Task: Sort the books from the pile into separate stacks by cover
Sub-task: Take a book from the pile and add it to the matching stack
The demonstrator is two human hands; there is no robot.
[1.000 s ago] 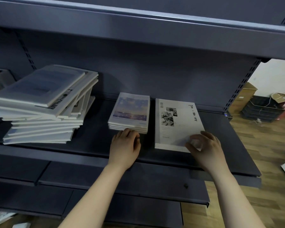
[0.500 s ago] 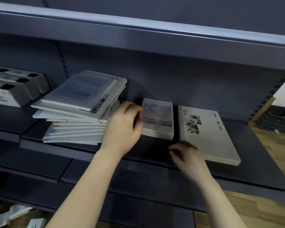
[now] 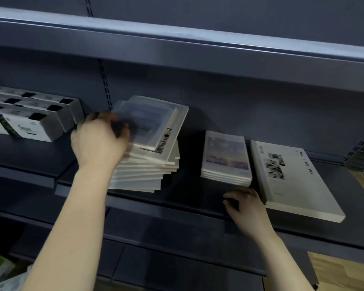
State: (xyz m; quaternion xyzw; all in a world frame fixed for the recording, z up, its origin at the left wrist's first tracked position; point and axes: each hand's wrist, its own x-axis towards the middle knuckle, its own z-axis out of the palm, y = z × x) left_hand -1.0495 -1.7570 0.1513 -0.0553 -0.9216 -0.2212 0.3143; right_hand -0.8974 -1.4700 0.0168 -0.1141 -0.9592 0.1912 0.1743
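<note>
A messy pile of pale books [image 3: 149,166] lies on the dark shelf [image 3: 187,199], left of centre. Its top book [image 3: 147,120] has a bluish photo cover and looks blurred. My left hand [image 3: 97,141] grips that top book at its left edge, fingers curled over it. To the right stands a small stack with a sky-photo cover [image 3: 226,156]. Beside it lies a larger white stack with black-and-white photos and lettering [image 3: 292,177]. My right hand [image 3: 246,206] rests on the shelf between the two stacks' front edges, fingers loosely curled and holding nothing.
White boxes with black cut-outs [image 3: 29,118] sit on the shelf left of the pile, close to my left hand. An upper shelf [image 3: 177,45] overhangs the books. Lower shelves lie below, and wooden floor shows at the right.
My left hand has moved from the small stack's front leftward to the pile and taken hold of the top book. My right hand slid off the white stack onto the shelf.
</note>
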